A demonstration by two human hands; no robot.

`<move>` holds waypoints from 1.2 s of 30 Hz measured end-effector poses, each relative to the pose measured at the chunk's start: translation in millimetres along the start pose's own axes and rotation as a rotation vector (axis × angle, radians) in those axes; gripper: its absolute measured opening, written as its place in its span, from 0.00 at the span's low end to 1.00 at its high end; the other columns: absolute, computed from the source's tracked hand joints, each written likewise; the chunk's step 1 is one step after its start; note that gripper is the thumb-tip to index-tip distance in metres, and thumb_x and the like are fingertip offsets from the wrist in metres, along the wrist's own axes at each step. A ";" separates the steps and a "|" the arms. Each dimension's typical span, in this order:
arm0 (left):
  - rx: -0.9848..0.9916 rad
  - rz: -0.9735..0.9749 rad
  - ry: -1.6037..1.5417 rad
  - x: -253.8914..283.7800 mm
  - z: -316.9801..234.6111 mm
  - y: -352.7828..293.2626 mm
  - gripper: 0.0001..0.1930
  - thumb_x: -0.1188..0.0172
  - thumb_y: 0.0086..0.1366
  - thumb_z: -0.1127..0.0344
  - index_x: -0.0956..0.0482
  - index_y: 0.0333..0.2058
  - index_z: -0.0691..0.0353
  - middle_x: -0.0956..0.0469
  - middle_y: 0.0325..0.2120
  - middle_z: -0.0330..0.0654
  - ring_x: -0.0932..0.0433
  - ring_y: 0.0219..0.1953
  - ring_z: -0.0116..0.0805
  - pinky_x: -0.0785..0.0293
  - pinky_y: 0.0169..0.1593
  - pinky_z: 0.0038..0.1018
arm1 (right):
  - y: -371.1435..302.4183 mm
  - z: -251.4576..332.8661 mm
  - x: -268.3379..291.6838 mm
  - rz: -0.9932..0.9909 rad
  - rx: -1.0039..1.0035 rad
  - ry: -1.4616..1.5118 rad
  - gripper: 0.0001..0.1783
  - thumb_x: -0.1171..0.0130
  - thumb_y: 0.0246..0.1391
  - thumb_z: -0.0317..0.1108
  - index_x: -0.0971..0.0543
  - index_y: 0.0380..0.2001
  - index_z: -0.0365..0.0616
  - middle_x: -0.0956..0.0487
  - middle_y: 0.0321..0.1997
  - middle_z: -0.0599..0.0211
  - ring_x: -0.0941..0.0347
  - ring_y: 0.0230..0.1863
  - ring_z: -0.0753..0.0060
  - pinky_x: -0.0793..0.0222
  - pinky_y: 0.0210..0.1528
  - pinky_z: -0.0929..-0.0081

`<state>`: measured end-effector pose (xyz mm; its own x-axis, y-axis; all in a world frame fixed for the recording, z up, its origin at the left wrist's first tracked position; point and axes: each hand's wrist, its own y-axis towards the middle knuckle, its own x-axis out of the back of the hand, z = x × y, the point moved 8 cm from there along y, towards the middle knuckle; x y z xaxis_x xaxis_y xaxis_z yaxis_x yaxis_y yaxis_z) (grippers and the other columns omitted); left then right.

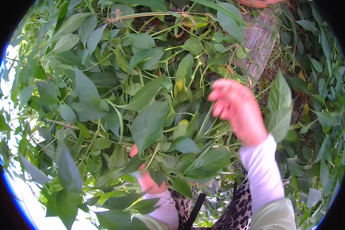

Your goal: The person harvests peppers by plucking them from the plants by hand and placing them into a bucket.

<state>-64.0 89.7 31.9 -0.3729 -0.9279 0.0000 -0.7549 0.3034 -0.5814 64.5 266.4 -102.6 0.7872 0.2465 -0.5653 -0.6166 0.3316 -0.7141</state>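
Fingers of the right hand beside dense green foliage, right of the middle of the frame.

These fingers are bent and blurred; I cannot tell whether they hold the thin stem which runs just below their tips. The foliage spreads to the left of them and above them, very near. The left hand, lower and left of the centre, is mostly covered by leaves, so I cannot tell how its fingers stand. Farther out, white sleeves are seen at both wrists, spotted trousers at the lower edge, and a weathered piece of wood at the upper right.
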 end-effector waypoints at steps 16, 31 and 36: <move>0.060 -0.031 0.159 36.0 -8.0 -27.6 0.21 0.51 0.67 0.59 0.32 0.54 0.65 0.29 0.51 0.48 0.28 0.51 0.38 0.32 0.54 0.34 | -29.1 -120.9 -35.4 -0.027 0.307 -0.696 0.29 0.43 0.39 0.26 0.30 0.50 0.32 0.28 0.49 0.42 0.29 0.47 0.42 0.33 0.53 0.57; 0.062 -0.035 0.147 39.1 -17.3 -25.5 0.22 0.51 0.66 0.58 0.31 0.54 0.65 0.29 0.52 0.48 0.28 0.51 0.37 0.32 0.55 0.34 | 79.7 -57.2 -64.4 0.266 0.433 -2.036 0.20 0.46 0.43 0.30 0.23 0.44 0.47 0.26 0.49 0.55 0.34 0.53 0.55 0.34 0.50 0.55; 0.060 -0.015 0.129 38.2 -19.6 -21.6 0.22 0.51 0.66 0.57 0.31 0.54 0.64 0.29 0.52 0.47 0.28 0.51 0.37 0.32 0.55 0.34 | 96.3 -113.5 -105.5 0.320 0.689 -1.464 0.29 0.45 0.44 0.36 0.31 0.54 0.59 0.32 0.60 0.60 0.43 0.63 0.47 0.47 0.57 0.46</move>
<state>-72.5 51.9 60.4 -0.4310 -0.8955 0.1114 -0.7286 0.2724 -0.6285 -79.2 169.0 -158.7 0.2251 0.8441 0.4866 -0.9398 0.3199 -0.1203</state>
